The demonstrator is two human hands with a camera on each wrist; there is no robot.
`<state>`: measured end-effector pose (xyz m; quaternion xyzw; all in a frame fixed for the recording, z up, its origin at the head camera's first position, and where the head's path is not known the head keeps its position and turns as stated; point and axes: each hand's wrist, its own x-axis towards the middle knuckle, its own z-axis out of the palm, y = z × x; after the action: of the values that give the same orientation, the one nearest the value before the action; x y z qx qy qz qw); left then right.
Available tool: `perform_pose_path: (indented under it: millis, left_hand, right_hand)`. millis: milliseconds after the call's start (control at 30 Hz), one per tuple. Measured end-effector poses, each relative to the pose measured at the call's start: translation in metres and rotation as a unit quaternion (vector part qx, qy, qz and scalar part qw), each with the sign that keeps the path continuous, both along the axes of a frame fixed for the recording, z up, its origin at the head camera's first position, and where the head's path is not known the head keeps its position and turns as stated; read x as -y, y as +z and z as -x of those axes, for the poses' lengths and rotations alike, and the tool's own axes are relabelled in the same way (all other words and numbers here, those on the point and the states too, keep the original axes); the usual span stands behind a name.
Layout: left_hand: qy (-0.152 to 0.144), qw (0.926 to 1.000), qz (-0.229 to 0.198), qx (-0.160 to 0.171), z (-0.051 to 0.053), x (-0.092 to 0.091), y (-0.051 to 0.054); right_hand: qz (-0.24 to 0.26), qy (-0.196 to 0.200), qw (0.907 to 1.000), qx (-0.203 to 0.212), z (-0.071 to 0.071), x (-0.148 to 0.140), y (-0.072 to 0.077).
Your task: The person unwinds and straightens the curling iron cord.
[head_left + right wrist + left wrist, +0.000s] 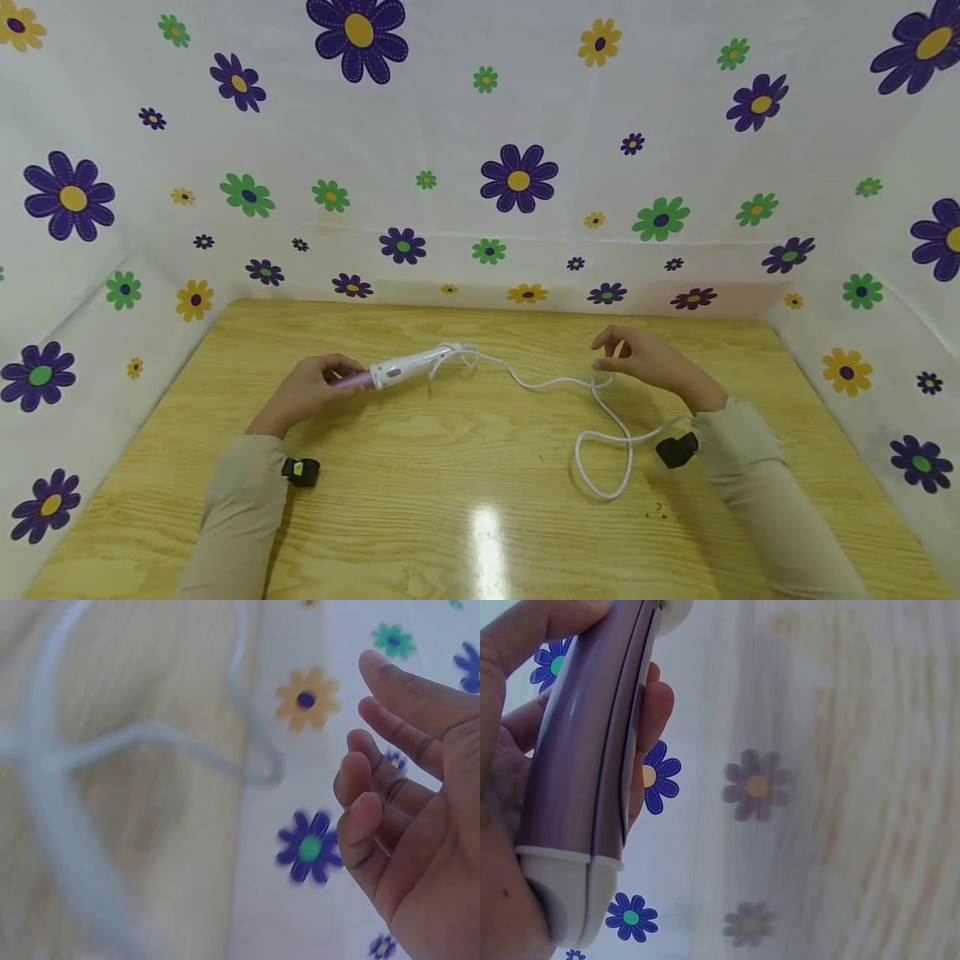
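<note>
My left hand (318,387) grips the purple end of a hair straightener (408,367). Its white handle points right and slightly away from me. In the left wrist view, the thumb and fingers wrap the glossy purple body (585,750), whose two halves lie together and end in a white tip. A white cord (545,385) leaves the handle, runs right and loops on the table. Above that cord hovers my right hand (645,358); its fingers are loosely bent. The right wrist view shows nothing between those fingers, with the blurred cord (56,802) off to their left.
A wooden table (420,492) lies under both hands. White cloth (442,117) with printed flowers hangs behind it and on both sides. Small dark specks (658,510) dot the right part of the table. The cord's far end passes behind the right wrist camera (677,450).
</note>
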<state>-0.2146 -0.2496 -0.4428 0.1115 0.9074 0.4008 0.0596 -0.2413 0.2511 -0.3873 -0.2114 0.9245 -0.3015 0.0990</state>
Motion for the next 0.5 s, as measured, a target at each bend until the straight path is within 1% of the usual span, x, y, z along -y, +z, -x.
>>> perform_pose_path:
  millis: [133,233,367,500]
  left_hand:
    - [0.000,1.0000,0.000,0.003,-0.001,0.000,-0.001]
    - [0.006,1.0000,-0.001,0.005,0.000,0.000,-0.002]
    - [0.009,0.9999,-0.003,0.009,0.000,0.000,-0.003]
    - [0.006,0.9999,-0.010,0.013,0.000,-0.001,-0.001]
  right_hand:
    - [0.004,0.005,1.0000,-0.001,0.003,0.024,0.010]
    - [0.016,0.019,0.9996,0.011,0.007,0.042,0.012]
    - [0.037,0.039,0.9983,0.024,0.013,0.060,0.010]
    - [0.056,0.048,0.9967,0.034,0.018,0.074,0.003]
